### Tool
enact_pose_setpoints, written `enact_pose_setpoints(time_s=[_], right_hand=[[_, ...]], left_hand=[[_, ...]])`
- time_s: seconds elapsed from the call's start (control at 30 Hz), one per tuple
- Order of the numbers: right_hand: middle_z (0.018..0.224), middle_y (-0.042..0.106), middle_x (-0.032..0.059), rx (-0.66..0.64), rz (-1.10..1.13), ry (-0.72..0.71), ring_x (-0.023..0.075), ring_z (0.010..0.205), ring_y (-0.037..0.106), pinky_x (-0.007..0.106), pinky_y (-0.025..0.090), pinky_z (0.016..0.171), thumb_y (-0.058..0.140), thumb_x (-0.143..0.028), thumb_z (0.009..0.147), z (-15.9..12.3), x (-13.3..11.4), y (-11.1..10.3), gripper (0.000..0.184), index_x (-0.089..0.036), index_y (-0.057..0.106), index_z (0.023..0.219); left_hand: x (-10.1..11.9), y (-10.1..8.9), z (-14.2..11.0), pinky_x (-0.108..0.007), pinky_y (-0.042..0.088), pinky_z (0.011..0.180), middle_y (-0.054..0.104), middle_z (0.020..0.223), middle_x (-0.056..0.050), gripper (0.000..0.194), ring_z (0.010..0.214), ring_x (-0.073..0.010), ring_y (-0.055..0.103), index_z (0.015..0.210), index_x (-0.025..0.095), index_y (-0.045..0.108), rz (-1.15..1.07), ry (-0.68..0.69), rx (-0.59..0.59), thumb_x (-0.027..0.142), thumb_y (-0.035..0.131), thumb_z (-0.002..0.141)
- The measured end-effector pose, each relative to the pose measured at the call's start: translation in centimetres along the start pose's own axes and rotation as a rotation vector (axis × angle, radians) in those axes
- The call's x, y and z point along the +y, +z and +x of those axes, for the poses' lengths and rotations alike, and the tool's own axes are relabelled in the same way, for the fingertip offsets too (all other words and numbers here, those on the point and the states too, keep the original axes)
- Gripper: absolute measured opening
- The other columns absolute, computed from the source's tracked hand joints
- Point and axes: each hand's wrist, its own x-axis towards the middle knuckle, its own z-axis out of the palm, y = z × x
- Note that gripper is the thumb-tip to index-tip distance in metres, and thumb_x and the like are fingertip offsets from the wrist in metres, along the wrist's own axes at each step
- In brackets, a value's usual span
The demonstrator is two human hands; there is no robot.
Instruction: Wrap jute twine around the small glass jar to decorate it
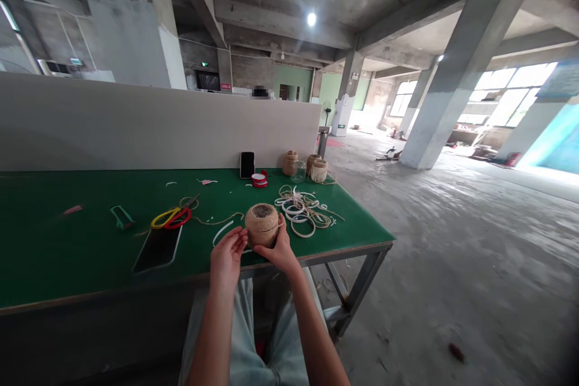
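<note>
A round jar wrapped in tan twine [262, 235] is at the table's front edge, its open mouth facing up. My right hand [281, 248] grips it from the right, thumb low on the front and fingers round the side. A small pale end shows by those fingertips. My left hand [228, 251] is at the jar's left side, its fingers bent and pressed together; whether they pinch a strand is too small to make out. Next to the left hand lies a curved white strip [221, 231]. Loose twine [219, 221] trails on the table to the left.
On the green table [81, 259] lie scissors [172, 218] over a dark phone [158, 247], a green tool [121, 217], red tape rolls [259, 180] and tangled twine with white rings [302, 211]. A clear jar [298, 172] and several wrapped jars [319, 171] stand behind. A white partition [158, 126] borders the back.
</note>
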Motion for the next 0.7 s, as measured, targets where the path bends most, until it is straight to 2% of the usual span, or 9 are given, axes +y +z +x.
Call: enact_pose_setpoints(time_s=[0.1,0.23,0.3,0.47,0.7], right_hand=[[0.143,0.036,0.0114,-0.027,0.02,0.007,0.0309,0.133,0.034,0.047,0.026,0.109,0.079,-0.041,0.056,-0.1,-0.2,-0.3,0.113,-0.024,0.009,0.144],[0.136,0.044,0.016,0.034,-0.064,-0.001,0.0343,0.127,0.041,0.049,0.028,0.107,0.083,-0.041,0.05,-0.2,-1.0,0.2,0.121,-0.018,0.01,0.143],[0.131,0.048,0.017,0.066,-0.096,-0.001,0.0347,0.124,0.045,0.048,0.033,0.104,0.083,-0.04,0.049,-0.1,-1.4,0.6,0.115,-0.017,0.018,0.14],[0.12,0.057,0.0108,0.045,-0.097,0.018,0.0312,0.114,0.054,0.042,0.042,0.096,0.08,-0.039,0.052,0.2,-1.5,0.7,0.082,-0.019,0.041,0.122],[0.114,0.061,0.0058,-0.078,0.138,0.01,0.0232,0.105,0.059,0.033,0.046,0.089,0.08,-0.037,0.054,0.3,-1.1,-0.3,0.08,-0.021,0.042,0.122]], left_hand=[[0.0,-0.2,0.0,-0.024,0.055,0.064,0.07,0.073,-0.006,0.017,0.067,-0.0135,0.067,0.082,0.012,0.066,0.009,0.009,-0.006,0.008,0.064,0.066],[0.0,-0.2,0.1,-0.025,0.054,0.065,0.07,0.075,-0.007,0.016,0.069,-0.0148,0.067,0.082,0.012,0.066,0.036,0.024,-0.022,0.009,0.066,0.066],[-0.1,-0.2,0.3,-0.026,0.054,0.066,0.07,0.076,-0.008,0.017,0.07,-0.015,0.067,0.083,0.012,0.066,0.053,0.039,-0.03,0.01,0.067,0.066],[-0.2,-0.3,0.6,-0.024,0.052,0.065,0.07,0.073,-0.007,0.02,0.066,-0.0129,0.065,0.082,0.012,0.065,0.114,0.122,-0.043,0.017,0.071,0.064],[-0.1,-0.1,1.0,-0.025,0.05,0.063,0.067,0.067,-0.004,0.029,0.063,-0.014,0.062,0.078,0.012,0.065,0.231,0.243,-0.07,0.03,0.077,0.058]])
